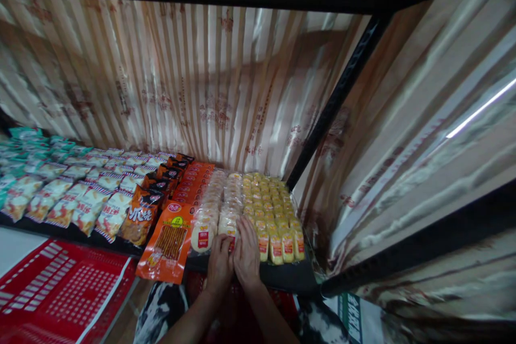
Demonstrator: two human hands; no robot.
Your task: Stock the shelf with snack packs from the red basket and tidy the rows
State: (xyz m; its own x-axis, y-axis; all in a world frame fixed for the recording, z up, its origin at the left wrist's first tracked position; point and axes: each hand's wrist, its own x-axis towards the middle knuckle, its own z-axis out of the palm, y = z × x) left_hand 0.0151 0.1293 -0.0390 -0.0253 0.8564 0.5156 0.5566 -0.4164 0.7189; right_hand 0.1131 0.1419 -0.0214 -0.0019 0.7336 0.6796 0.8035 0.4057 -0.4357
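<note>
both hands, left hand (pixel 220 264) beside right hand (pixel 246 258), press flat with fingers released on the front round snack packets (pixel 228 224) on the shelf (pixel 288 275), apparently straightening the row beside yellow packets (pixel 278 244).

Two hands (pixel 234 260), one red basket (pixel 60 290).
</note>
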